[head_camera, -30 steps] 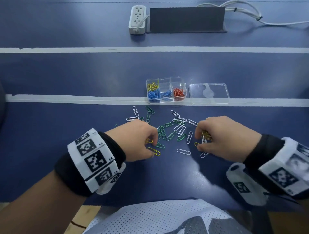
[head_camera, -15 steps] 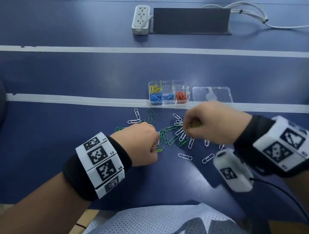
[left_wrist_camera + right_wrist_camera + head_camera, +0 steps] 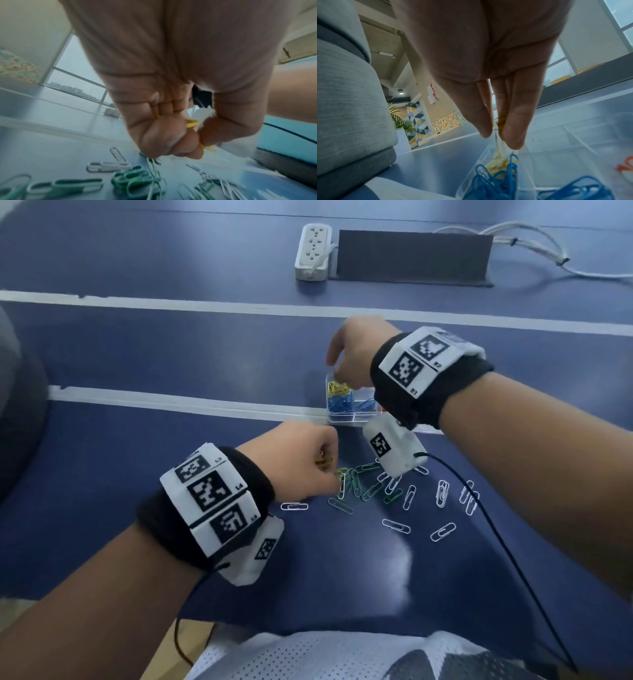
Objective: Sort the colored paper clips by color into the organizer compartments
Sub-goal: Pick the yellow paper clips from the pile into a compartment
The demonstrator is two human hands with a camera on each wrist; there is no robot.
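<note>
Head view: right hand was carried off the loose clips, where it was half a second earlier, up over the yellow compartment of the clear box. Left hand was kept at the pile on the blue table, fingers curled. Left wrist: yellow clips were gripped in the curled fingers, just above green clips. Right wrist: a yellow bunch was pinched between nearly straight fingertips, just above the box's yellow heap, beside blue clips.

black wristbands | white coded tag blocks | black cable | white mesh shirt
</note>
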